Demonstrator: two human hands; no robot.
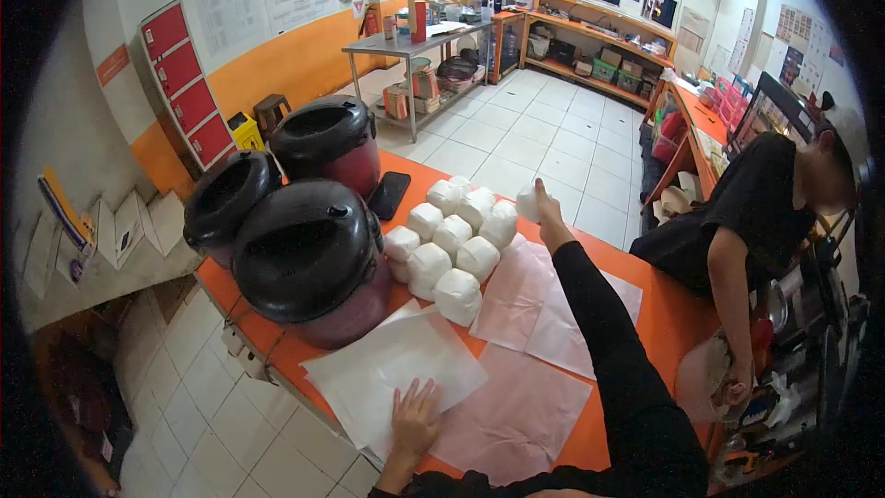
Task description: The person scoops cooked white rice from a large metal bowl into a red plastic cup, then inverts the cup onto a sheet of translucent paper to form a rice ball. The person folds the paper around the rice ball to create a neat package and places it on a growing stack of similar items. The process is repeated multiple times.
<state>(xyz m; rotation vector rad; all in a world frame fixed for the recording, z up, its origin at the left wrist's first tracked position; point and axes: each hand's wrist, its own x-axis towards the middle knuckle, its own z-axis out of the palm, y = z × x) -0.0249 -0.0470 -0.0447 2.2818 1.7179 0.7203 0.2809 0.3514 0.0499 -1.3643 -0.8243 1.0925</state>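
Note:
My right hand (548, 213) reaches to the far edge of the orange table (664, 311) and grips a white paper-wrapped bundle (528, 202). Just left of it, similar wrapped bundles (453, 234) are stacked in a pile. My left hand (416, 416) lies flat, fingers spread, on a stack of white paper sheets (394, 360) near the table's close edge. Pinkish paper sheets (518, 408) lie to the right of that stack, and more of them (546, 304) lie under my right forearm. What the bundles contain is hidden.
Three lidded rice warmers (304, 256) crowd the table's left side, with a black phone (389, 195) beside them. A co-worker (740, 221) leans in at the right, one hand over a translucent container (702, 380). A steel table (415, 45) stands beyond.

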